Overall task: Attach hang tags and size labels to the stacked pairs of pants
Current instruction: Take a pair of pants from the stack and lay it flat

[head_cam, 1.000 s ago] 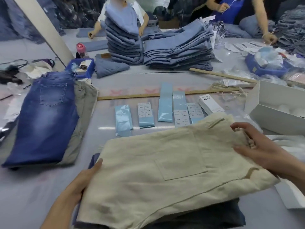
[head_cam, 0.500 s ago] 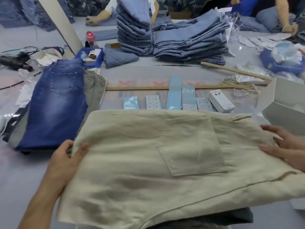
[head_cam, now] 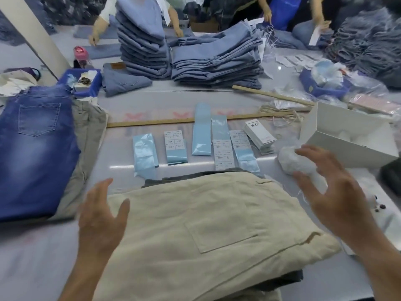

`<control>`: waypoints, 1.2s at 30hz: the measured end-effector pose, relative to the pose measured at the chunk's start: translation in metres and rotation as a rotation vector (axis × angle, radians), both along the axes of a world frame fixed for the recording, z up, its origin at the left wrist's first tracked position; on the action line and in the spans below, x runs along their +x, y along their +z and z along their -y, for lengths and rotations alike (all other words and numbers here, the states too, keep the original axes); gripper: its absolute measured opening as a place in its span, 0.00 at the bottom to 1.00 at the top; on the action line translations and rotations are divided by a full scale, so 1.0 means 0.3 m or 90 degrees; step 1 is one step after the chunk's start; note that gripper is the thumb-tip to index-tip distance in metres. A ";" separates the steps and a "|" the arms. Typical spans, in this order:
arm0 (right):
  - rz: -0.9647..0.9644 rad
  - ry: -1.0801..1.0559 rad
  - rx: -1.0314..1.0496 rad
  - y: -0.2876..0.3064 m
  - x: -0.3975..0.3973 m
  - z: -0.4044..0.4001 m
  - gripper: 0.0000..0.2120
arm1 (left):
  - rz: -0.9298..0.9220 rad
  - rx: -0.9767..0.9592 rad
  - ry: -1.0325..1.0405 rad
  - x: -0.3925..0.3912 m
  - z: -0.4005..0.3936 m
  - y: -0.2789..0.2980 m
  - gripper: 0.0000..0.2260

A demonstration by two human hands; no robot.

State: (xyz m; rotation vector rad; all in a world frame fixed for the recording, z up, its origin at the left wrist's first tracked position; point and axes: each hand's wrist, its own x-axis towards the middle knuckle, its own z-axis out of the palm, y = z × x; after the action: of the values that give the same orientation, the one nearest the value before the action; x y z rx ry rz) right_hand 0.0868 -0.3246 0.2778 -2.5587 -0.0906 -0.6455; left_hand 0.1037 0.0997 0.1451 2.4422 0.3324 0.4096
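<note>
A folded beige pair of pants (head_cam: 206, 231) lies in front of me on top of darker pants, back pocket up. My left hand (head_cam: 102, 216) hovers over its left edge with fingers spread and holds nothing. My right hand (head_cam: 329, 192) hovers over its right edge, also spread and holding nothing. Beyond the pants lie pale blue label strips (head_cam: 144, 154) and size label sheets (head_cam: 223, 153) in a row. A stack of white hang tags (head_cam: 259, 135) sits to their right.
Blue jeans (head_cam: 34, 148) on grey pants lie at left. Stacks of light blue pants (head_cam: 217, 59) stand at the back, with other people working behind them. A white box (head_cam: 347, 135) and a crumpled plastic bag (head_cam: 293, 159) are at right. A wooden ruler (head_cam: 173, 121) crosses the table.
The beige pants came down flat onto the pile. Both hands let go of them and lifted off with fingers spread.
</note>
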 end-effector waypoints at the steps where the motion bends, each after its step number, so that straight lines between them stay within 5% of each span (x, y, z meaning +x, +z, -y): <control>1: 0.017 0.047 -0.034 -0.009 -0.010 -0.045 0.21 | 0.051 0.015 -0.066 0.019 0.117 0.050 0.29; 4: -0.282 0.176 -0.260 -0.153 -0.051 -0.153 0.31 | -0.008 0.141 -0.360 -0.006 0.468 0.057 0.32; 6: -0.456 0.174 -0.289 -0.264 -0.105 -0.145 0.30 | -0.108 0.198 -0.467 -0.079 0.599 -0.021 0.32; 12: -0.196 0.146 -0.208 -0.313 -0.146 -0.130 0.31 | -0.039 0.233 -0.449 -0.108 0.572 -0.067 0.28; 20: -0.004 0.085 -0.051 -0.411 -0.249 -0.135 0.24 | 0.037 0.300 -0.468 -0.159 0.617 -0.099 0.28; 27: -0.080 0.129 -0.093 -0.318 -0.141 -0.125 0.30 | -0.027 0.199 -0.482 -0.084 0.592 -0.002 0.28; 31: -0.107 0.047 -0.143 -0.261 -0.039 -0.153 0.25 | -0.010 0.099 -0.410 0.018 0.602 0.054 0.21; 36: -0.196 0.031 -0.189 -0.328 -0.028 -0.201 0.31 | -0.020 0.171 -0.453 0.047 0.646 0.002 0.25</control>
State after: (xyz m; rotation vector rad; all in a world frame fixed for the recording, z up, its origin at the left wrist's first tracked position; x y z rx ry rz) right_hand 0.0784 -0.2644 0.1794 -2.8986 -0.1529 -0.2263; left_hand 0.1176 -0.0942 0.1458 2.6187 -0.6086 0.1012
